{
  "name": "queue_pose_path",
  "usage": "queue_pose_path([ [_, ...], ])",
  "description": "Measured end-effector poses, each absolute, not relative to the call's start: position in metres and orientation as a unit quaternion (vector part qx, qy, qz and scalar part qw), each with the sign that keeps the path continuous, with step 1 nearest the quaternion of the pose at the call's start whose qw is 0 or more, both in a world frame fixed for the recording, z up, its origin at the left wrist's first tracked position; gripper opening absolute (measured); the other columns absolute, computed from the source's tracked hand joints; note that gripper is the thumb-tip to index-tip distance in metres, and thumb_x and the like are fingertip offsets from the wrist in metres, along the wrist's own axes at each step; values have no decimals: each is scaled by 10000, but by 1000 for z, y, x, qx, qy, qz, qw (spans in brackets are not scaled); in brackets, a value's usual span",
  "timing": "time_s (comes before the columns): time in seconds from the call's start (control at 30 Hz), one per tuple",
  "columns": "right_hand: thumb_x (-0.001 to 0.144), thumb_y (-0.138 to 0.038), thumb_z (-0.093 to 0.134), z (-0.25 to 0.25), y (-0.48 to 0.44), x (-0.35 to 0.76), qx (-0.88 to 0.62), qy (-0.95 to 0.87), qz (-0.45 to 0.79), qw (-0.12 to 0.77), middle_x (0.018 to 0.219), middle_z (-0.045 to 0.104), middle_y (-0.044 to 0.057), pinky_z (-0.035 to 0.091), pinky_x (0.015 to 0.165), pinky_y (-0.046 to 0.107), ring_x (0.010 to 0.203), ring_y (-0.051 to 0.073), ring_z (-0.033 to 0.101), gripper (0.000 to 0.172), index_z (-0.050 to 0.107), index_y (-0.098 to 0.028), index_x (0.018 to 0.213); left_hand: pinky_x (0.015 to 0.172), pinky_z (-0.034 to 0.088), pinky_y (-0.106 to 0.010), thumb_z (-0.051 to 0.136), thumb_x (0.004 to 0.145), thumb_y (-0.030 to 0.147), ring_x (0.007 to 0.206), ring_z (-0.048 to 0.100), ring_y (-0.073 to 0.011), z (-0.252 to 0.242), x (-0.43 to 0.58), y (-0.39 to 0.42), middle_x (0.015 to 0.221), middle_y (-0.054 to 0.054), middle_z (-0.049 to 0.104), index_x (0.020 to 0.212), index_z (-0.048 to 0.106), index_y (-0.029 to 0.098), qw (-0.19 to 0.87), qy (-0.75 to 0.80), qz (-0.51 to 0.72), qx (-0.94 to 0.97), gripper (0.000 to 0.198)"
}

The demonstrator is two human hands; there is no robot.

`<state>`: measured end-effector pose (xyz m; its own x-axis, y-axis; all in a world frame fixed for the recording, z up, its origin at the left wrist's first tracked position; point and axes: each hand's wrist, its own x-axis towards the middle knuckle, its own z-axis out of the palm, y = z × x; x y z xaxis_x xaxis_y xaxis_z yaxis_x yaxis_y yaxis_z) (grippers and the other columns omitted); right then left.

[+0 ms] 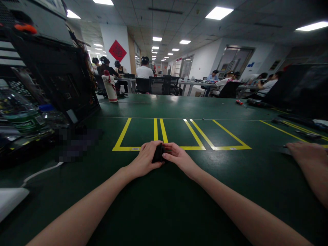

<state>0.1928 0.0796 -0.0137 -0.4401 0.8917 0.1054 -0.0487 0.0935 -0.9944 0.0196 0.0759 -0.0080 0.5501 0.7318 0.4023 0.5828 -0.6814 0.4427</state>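
Observation:
A small black block-like object (pixel 158 154) is held low over the green table, close to the near edge of the yellow tape outlines. Its exact kind is hard to make out because fingers cover much of it. My left hand (pixel 143 159) wraps round it from the left, thumb below and fingers over the top. From the right, my right hand (pixel 180 160) grips its side between thumb and bent fingertips. Both hands are closed on the same object.
Yellow tape (pixel 159 148) marks boxes on the green table (pixel 159 205). At left stand a black computer case (pixel 61 71) and plastic bottle (pixel 23 112); a white bottle (pixel 110 88) stands farther back. Another person's hand (pixel 307 153) is at right, near tools (pixel 307 134).

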Motion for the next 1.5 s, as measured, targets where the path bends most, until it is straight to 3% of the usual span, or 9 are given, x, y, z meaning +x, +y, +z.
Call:
queue_pose_path([
  [0.17,649,-179,631,-11,76,193,-302,-616,605,405,1007,512,8,389,881,359,979,156,503,329,458,-232,924,932,266,-418,567,704,235,1064,410,-224,-8,19,76,1127,-58,434,1168,262,238,131,373,289,872,555],
  [0.33,708,-247,573,-10,75,192,-330,-621,585,405,979,509,9,411,845,361,954,159,508,233,468,-236,916,931,268,-430,573,700,241,1061,414,-230,-8,20,76,1130,-60,432,1168,268,237,131,375,292,870,558],
  [0.5,709,-245,571,-12,78,193,-344,-627,574,399,1020,507,25,372,898,377,979,158,495,304,461,-234,992,930,273,-428,576,698,241,1064,409,-232,-8,19,76,1134,-63,428,1169,269,233,135,377,290,869,562],
  [0.67,654,-171,625,-13,78,193,-303,-627,593,404,1008,509,10,377,898,357,979,152,502,332,451,-231,930,927,274,-421,569,700,233,1061,418,-226,-9,19,77,1123,-58,441,1168,266,236,130,373,292,871,558],
  [0.87,712,-254,569,-11,76,192,-327,-630,576,406,974,517,11,392,862,359,950,152,506,231,470,-231,919,927,269,-435,577,690,240,1063,422,-237,-10,20,77,1129,-59,444,1168,272,240,122,376,296,870,567],
  [1.03,705,-242,573,-13,78,192,-337,-622,579,404,1029,514,25,373,892,377,994,163,490,313,465,-242,999,927,272,-424,572,696,232,1067,414,-234,-9,20,76,1139,-56,443,1191,256,243,129,381,290,868,587],
  [1.2,647,-190,633,-12,77,193,-304,-623,597,405,1020,508,12,368,899,369,990,155,496,340,460,-236,936,928,267,-410,575,690,221,1045,427,-222,-10,19,77,1109,-50,458,1175,269,235,129,377,289,870,573],
  [1.37,710,-266,571,-11,75,192,-330,-621,582,409,982,511,14,406,839,370,946,163,510,220,475,-234,906,935,267,-404,573,695,231,1058,415,-220,-9,19,76,1130,-49,438,1174,269,238,130,378,286,871,567],
  [1.5,720,-267,557,-11,76,192,-352,-625,568,403,1008,506,23,396,858,372,966,164,497,275,468,-244,980,941,261,-400,568,700,228,1060,410,-217,-8,19,75,1131,-54,436,1180,263,229,132,380,284,870,568],
])
